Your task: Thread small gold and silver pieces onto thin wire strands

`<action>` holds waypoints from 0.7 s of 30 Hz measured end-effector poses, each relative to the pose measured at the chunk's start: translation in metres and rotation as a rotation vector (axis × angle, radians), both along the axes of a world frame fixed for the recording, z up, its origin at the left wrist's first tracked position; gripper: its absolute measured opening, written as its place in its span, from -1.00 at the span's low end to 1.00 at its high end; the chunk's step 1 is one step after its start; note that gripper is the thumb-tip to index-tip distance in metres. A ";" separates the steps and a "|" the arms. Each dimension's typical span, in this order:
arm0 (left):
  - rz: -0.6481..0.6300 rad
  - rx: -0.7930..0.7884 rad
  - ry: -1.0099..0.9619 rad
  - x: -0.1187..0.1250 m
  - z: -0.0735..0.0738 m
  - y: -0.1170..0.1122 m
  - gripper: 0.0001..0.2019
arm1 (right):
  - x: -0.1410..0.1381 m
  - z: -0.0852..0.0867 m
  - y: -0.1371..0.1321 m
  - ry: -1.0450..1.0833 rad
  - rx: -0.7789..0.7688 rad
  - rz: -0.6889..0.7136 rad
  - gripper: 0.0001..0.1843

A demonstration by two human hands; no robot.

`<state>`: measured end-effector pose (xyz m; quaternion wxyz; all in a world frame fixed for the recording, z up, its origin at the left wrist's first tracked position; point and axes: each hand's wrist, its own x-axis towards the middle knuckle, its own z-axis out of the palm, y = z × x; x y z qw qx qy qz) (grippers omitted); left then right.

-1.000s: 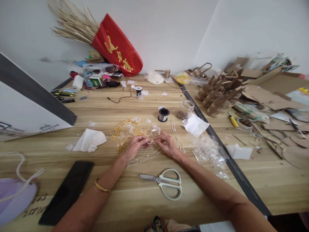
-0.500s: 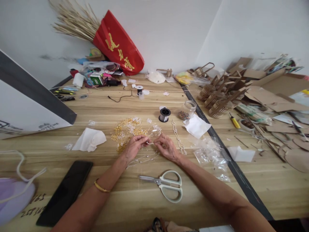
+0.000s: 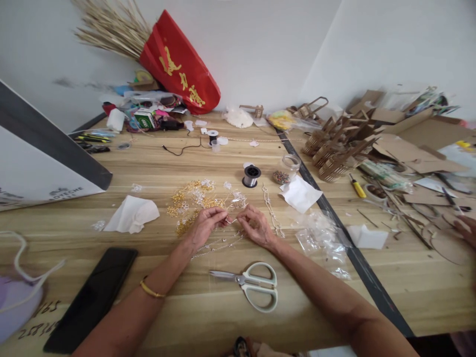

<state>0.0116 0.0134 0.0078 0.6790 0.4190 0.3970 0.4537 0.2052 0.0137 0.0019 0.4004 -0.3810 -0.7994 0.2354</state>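
Note:
A short beaded strand (image 3: 232, 221) runs between my two hands, pale and shiny. My left hand (image 3: 208, 222) pinches one end between thumb and forefinger. On its other side my right hand (image 3: 256, 225) pinches too; whether it grips the strand or a thin wire is too small to tell. Gold and clear beads (image 3: 191, 198) lie heaped just beyond my left fingers. Silver chains (image 3: 217, 246) stretch over the wood below my hands, and another beaded chain (image 3: 272, 210) lies right of them. Nearer me are white-handled scissors (image 3: 249, 285), with closed blades pointing left.
A spool of wire (image 3: 252, 176) and a jar of beads (image 3: 287, 169) stand beyond my hands. Plastic bags (image 3: 327, 243) lie right, a black phone (image 3: 92, 297) left. Small woven baskets (image 3: 334, 153) and cardboard crowd the right side. Another person's hand (image 3: 466, 230) shows at the right edge.
Another person's hand has come into view at the right edge. The whole view has shifted slightly; my hands keep nearly the same pinch.

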 end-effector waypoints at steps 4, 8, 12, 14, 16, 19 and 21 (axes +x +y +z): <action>-0.003 0.040 0.047 0.002 0.001 -0.002 -0.76 | 0.001 0.000 0.001 0.011 0.026 -0.002 -0.84; -0.002 0.074 0.096 0.003 0.002 -0.004 -0.74 | 0.001 -0.001 0.002 0.007 0.011 -0.040 -0.83; 0.018 0.092 0.141 0.003 0.003 -0.005 -0.72 | 0.000 -0.002 0.004 0.023 -0.027 -0.058 -0.83; 0.027 0.103 0.152 0.002 0.003 -0.004 -0.72 | 0.000 -0.002 0.005 0.041 -0.038 -0.059 -0.82; 0.030 0.117 0.166 0.002 0.004 -0.004 -0.73 | -0.001 -0.002 0.006 0.059 -0.044 -0.067 -0.83; 0.035 0.116 0.216 0.003 0.008 -0.005 -0.74 | -0.001 -0.003 0.007 0.087 -0.072 -0.085 -0.85; 0.028 0.115 0.256 0.004 0.010 -0.005 -0.76 | -0.001 -0.002 0.007 0.108 -0.108 -0.077 -0.86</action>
